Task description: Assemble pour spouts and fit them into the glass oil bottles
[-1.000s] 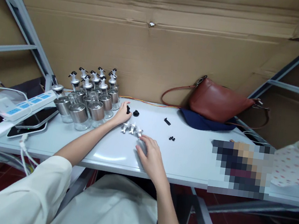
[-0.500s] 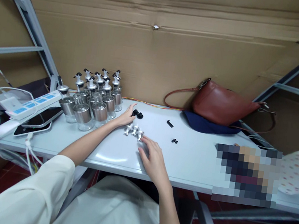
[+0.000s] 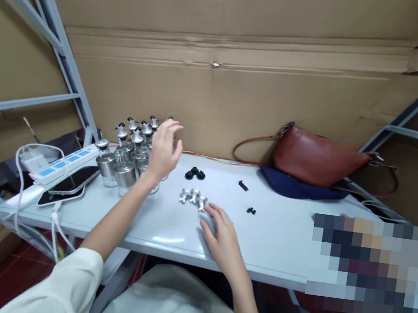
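My left hand (image 3: pixel 164 150) is raised with fingers apart and nothing in it, in front of the right side of a group of glass bottles (image 3: pixel 125 173) with metal sleeves and silver pourer tops. It hides some of the bottles. Low over the table, my right hand (image 3: pixel 222 233) has its fingers apart; the fingertips are beside a few silver pourer spouts (image 3: pixel 194 196), and I cannot tell if they touch. Behind the spouts lie three round black caps (image 3: pixel 201 175). Farther right are a flat black piece (image 3: pixel 243 185) and several tiny black parts (image 3: pixel 251 211).
A brown leather bag (image 3: pixel 316 158) rests on a dark blue cloth (image 3: pixel 297 187) at the back right. On the left are a white power strip (image 3: pixel 67 162), dark flat devices (image 3: pixel 72 182) and white cables. Cardboard (image 3: pixel 216 101) backs the table, and a blurred patch covers its right end.
My left hand has lifted off the black caps and moved up and left to the bottles, so the caps now show fully. My right hand stays by the spouts. The view has shifted slightly.
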A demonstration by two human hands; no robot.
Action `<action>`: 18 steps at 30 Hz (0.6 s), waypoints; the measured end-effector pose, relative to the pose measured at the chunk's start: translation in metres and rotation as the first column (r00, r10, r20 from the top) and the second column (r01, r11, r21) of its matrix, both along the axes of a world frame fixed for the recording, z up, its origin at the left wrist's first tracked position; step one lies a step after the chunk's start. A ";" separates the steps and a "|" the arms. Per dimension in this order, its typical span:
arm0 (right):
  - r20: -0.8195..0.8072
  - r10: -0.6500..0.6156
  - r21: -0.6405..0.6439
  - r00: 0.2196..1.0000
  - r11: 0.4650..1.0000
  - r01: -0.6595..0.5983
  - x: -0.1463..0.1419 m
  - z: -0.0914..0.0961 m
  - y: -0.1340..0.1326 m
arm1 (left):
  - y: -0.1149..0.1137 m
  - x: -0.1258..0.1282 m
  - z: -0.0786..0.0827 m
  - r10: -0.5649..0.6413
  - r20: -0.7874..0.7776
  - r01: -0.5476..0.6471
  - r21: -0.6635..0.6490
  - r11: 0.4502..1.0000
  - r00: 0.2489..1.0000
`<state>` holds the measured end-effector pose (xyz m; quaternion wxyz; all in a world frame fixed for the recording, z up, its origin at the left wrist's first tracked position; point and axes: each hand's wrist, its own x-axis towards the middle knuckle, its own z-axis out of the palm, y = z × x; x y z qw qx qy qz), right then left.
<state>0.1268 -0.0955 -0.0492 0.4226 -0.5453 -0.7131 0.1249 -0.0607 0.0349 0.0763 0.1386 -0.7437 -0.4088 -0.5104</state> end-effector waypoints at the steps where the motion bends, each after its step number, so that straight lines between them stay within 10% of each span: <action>1: -0.003 0.001 -0.004 1.000 1.000 -0.001 0.000 0.000 0.000 | -0.002 -0.007 0.005 0.078 0.020 -0.078 0.000 0.997 0.997; 18: -0.020 -0.004 0.006 1.000 1.000 0.004 -0.001 0.004 -0.003 | -0.001 -0.035 0.014 0.397 -0.258 -0.469 -0.357 0.808 0.881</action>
